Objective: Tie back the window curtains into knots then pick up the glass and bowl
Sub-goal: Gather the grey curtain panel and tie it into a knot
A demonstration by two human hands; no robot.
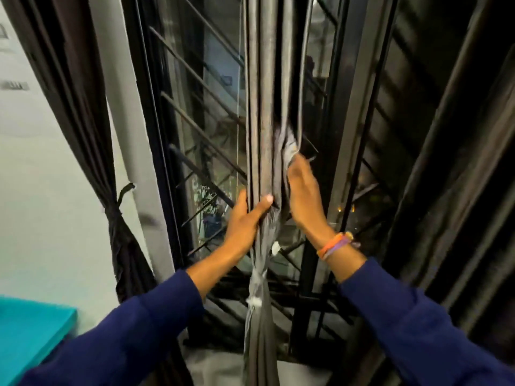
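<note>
Fingers [267, 200] of left hand [245, 218] grip grey curtain [262, 107]; right hand [303, 190] pinches fold.

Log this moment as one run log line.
left hand grips grey curtain | right hand gathers its fold | knot untied

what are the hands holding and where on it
Both hold the grey curtain at mid-height: the left hand grips the gathered bundle, thumb across the front; the right hand pinches a fold just above.
</note>
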